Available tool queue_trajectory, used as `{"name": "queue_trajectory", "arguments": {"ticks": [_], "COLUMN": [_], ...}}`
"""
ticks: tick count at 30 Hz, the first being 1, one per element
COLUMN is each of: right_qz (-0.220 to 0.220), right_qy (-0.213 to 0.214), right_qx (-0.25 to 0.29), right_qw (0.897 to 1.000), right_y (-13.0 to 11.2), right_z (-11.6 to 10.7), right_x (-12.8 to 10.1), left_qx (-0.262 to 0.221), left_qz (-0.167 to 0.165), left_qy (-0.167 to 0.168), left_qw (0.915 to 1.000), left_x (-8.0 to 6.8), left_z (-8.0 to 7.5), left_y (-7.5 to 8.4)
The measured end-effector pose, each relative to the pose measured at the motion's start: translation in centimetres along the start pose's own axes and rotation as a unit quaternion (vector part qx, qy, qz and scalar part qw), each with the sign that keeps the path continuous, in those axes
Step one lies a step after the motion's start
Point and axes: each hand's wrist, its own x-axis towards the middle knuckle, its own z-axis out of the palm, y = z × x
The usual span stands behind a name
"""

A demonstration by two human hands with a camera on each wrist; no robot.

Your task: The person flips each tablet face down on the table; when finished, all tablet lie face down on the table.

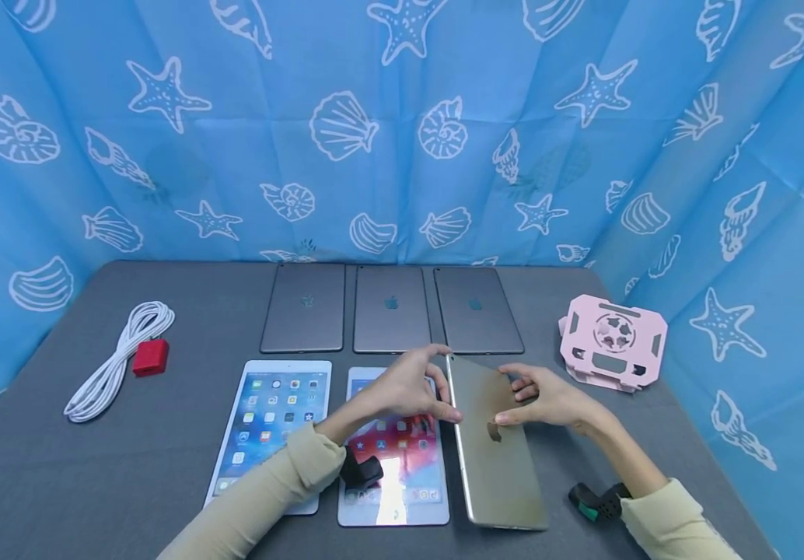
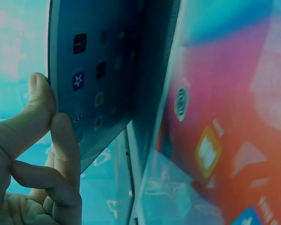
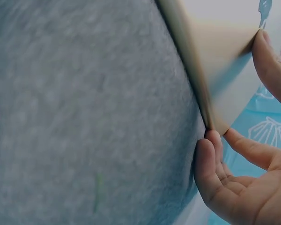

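A gold tablet point(image 1: 496, 459) stands tilted on its long edge on the grey table point(image 1: 164, 451), back facing up and to the right. My left hand point(image 1: 409, 389) grips its upper left edge; in the left wrist view the thumb point(image 2: 37, 103) presses that edge and the dim screen point(image 2: 98, 70) shows icons. My right hand point(image 1: 549, 397) rests with straight fingers on the tablet's back. In the right wrist view its fingertips point(image 3: 206, 159) touch the tablet point(image 3: 225, 61) near its lower edge on the table point(image 3: 84, 117).
Two lit tablets lie face up at the front, one point(image 1: 269, 424) left and one point(image 1: 395, 467) under my left arm. Three grey tablets point(image 1: 391, 309) lie face down behind. A white cable point(image 1: 118, 358) with a red block point(image 1: 151, 357) is left, a pink stand point(image 1: 613, 340) right.
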Motion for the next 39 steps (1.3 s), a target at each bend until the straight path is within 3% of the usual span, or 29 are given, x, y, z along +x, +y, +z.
{"name": "queue_trajectory", "arguments": {"ticks": [15, 27, 39], "right_qz": [0.031, 0.037, 0.041], "right_qy": [0.040, 0.080, 0.083], "right_qx": [-0.030, -0.075, -0.084], "right_qw": [0.998, 0.993, 0.992], "right_y": [1.0, 1.3, 1.2], "right_z": [-0.8, -0.5, -0.4], "right_x": [-0.5, -0.1, 0.3], "left_qx": [0.038, 0.084, 0.155], "left_qz": [-0.036, -0.022, -0.004], "left_qy": [0.015, 0.010, 0.005], "left_qw": [0.9985, 0.9962, 0.9879], "left_x": [1.9, 2.6, 2.9], "left_z": [1.8, 2.4, 2.5], "left_y": [-0.7, -2.1, -1.8]}}
